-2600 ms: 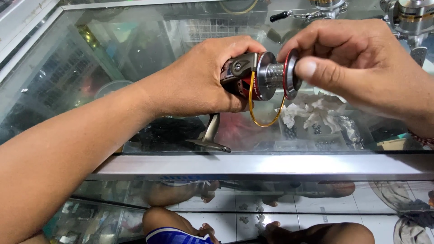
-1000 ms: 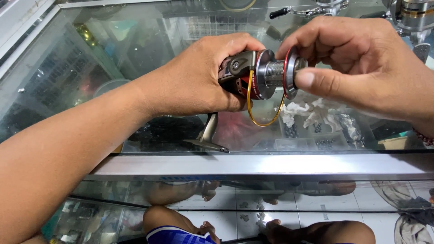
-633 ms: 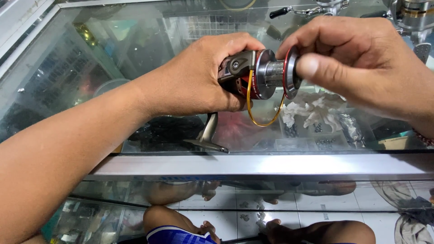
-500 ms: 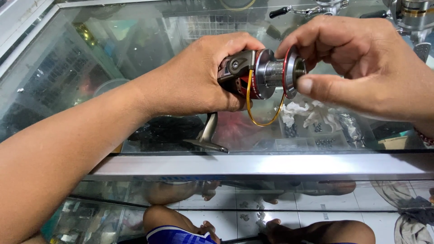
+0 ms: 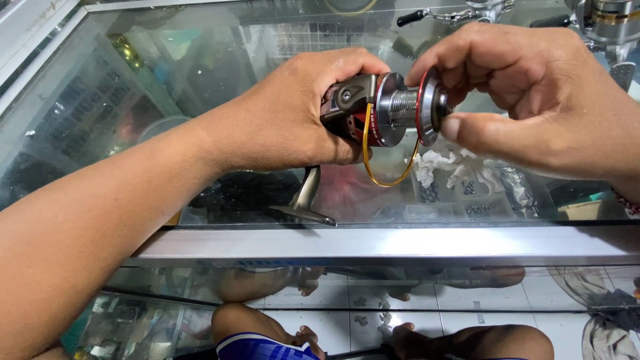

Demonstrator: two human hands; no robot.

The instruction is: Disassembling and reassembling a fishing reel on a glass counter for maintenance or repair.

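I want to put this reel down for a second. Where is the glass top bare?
Bare glass lies left of the left hand, toward the counter's left frame, and below the reel by the front edge. The far right corner is crowded with other reels.

Glass display counter (image 5: 200,80), metal-edged; spinning reels (image 5: 600,20) resting at far edge.

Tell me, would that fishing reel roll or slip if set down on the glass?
The fishing reel looks mostly metal, so probably dense for its size. Its round spool might roll on the smooth glass counter, though the flat foot would likely stop it. The thin yellow bail wire seems its most bendable part.
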